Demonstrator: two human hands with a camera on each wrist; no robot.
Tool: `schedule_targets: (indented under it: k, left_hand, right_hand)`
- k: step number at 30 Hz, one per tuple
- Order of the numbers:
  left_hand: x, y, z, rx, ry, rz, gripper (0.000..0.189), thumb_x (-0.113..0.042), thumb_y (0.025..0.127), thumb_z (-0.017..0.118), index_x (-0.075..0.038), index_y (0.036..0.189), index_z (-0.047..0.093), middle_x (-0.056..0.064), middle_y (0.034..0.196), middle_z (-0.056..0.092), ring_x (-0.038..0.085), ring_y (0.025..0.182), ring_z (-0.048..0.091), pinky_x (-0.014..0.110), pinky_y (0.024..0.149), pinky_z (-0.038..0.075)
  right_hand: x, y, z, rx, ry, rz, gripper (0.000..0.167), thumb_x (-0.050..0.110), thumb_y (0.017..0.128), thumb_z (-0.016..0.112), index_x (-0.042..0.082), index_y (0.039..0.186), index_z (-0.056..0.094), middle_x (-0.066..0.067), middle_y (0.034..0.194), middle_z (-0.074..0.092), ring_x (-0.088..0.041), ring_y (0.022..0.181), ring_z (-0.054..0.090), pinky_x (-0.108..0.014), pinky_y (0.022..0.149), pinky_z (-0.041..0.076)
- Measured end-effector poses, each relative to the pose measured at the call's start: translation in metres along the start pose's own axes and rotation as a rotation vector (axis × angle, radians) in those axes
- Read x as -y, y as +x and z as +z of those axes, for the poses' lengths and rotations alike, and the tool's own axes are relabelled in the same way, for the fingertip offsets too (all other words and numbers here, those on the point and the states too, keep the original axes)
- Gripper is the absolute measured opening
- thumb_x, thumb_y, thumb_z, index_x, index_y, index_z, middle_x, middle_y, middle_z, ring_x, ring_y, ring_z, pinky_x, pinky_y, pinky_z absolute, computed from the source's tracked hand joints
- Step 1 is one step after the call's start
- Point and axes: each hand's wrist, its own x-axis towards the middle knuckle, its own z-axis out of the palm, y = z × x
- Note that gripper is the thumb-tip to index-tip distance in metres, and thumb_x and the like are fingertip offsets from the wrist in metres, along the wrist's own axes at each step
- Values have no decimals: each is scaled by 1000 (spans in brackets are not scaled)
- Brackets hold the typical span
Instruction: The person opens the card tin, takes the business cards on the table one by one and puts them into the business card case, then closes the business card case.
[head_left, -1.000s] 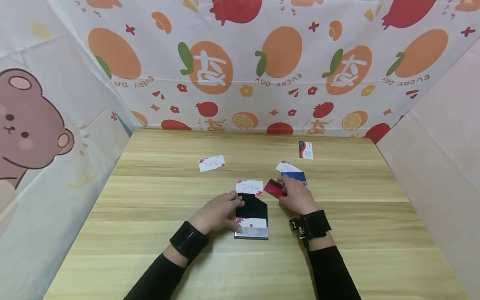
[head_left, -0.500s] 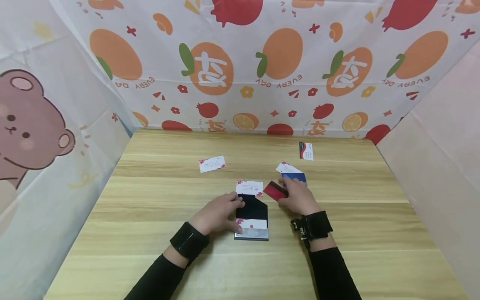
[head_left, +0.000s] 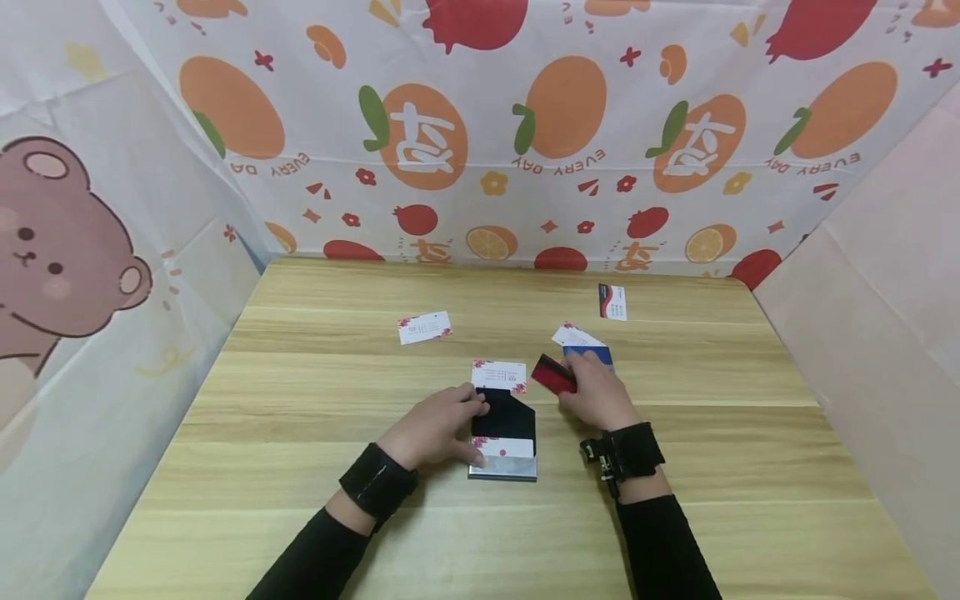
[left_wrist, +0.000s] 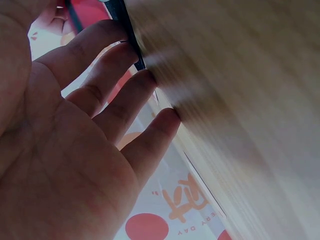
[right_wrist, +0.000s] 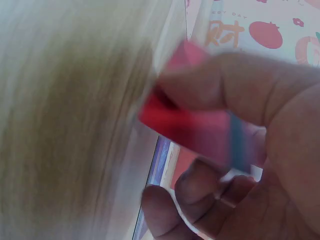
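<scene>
A card case [head_left: 504,467] lies opened on the table with its black flap [head_left: 510,417] folded back; a white card [head_left: 506,447] with pink flowers shows in it. My left hand [head_left: 435,425] rests along its left side, thumb on the lower part, fingertips at the flap. In the left wrist view, the fingers [left_wrist: 135,135] are fairly straight. My right hand [head_left: 598,392] pinches a red card [head_left: 553,377] with a dark stripe, held tilted to the right of the case. That card [right_wrist: 200,125] is blurred in the right wrist view. Just beyond the hand lies a blue card [head_left: 596,353], partly covered by it.
A white flowered card [head_left: 498,373] lies directly behind the case, another flowered card [head_left: 424,327] further left. One more white card [head_left: 576,335] touches the blue card. A black, red and white card [head_left: 612,302] lies near the table's [head_left: 300,467] back edge, before a fruit-print curtain [head_left: 491,125].
The red card has shifted and tilted slightly in my right hand, moving a little to the right. My left hand and the case stay in place.
</scene>
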Motion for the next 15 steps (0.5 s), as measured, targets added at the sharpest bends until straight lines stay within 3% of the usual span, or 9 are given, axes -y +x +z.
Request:
schedule_targets:
  k: [6, 15]
  left_hand:
    - [-2, -1, -1, 0, -8, 5, 74, -44, 72, 86, -6, 132, 65, 11, 128, 61, 17, 96, 51, 36, 88, 47]
    - [-2, 0, -3, 14, -15, -7, 73, -44, 73, 85, -6, 132, 65, 12, 130, 60, 19, 101, 54, 38, 93, 48]
  right_hand:
    - [0, 1, 4, -5, -12, -37, 22, 9, 81, 75, 18, 98, 63, -1, 90, 56, -20, 80, 52, -34, 67, 42]
    - [0, 0, 7, 107, 22, -61, 47, 46, 74, 87, 22, 108, 65, 0, 103, 58, -20, 94, 51, -37, 80, 44]
